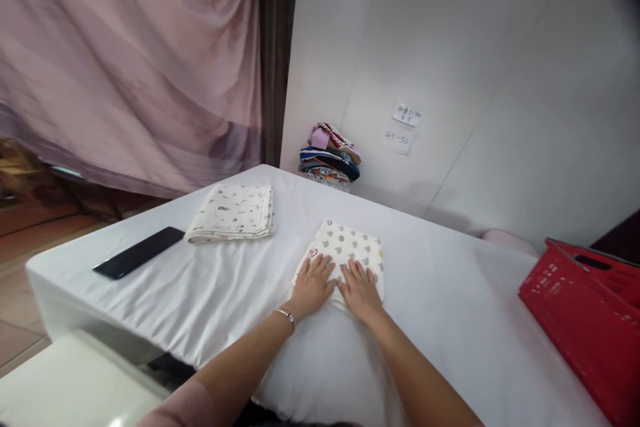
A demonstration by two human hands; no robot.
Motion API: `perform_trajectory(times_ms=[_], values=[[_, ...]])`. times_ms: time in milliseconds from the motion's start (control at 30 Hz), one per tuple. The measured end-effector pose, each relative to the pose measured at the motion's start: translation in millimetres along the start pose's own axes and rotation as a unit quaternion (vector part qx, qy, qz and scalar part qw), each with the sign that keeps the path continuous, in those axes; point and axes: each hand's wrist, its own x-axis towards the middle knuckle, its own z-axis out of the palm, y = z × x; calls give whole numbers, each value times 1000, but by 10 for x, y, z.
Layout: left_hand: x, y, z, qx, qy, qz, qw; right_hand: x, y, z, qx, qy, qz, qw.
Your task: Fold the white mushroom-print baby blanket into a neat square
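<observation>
A folded white cloth (345, 240) printed with small grey mushroom-like shapes and a few coloured marks lies in front of me on the white-covered table (430, 347). My left hand (313, 283) rests flat on its near left part, fingers outstretched, a bracelet at the wrist. Beside it, my right hand (361, 290) presses flat on the near right part, its fingers spread. The thumbs almost meet. Farther left, apart from both hands, lies a second folded cloth (233, 212), cream with tiny dark prints.
A black phone-like slab (140, 252) lies near the table's left edge. Several folded fabrics (330, 157) are piled at the far corner by the wall. A red crate (585, 320) stands at the right. A pale stool-like surface (75, 380) is at lower left, a pink curtain (135, 67) behind.
</observation>
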Motion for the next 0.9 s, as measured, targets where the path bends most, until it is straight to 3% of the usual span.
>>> perform_trajectory(times_ms=[100, 233, 400, 567, 700, 900], values=[[203, 10, -109, -17, -63, -47, 997, -25, -13, -12, 2, -23, 14, 1000], [433, -28, -170, 29, -34, -81, 996, -41, -16, -49, 21, -25, 16, 999], [377, -145, -48, 16, -82, -124, 989, 74, 33, -158, 53, -52, 19, 997], [344, -154, -34, 19, -89, -128, 988, 441, 257, -326, 8, 36, 81, 996], [357, -146, -49, 17, -89, -132, 987, 597, 462, -206, 7, 13, 153, 988], [347, -147, -27, 22, -87, -133, 987, 581, 552, -47, 21, 1, 156, 988]])
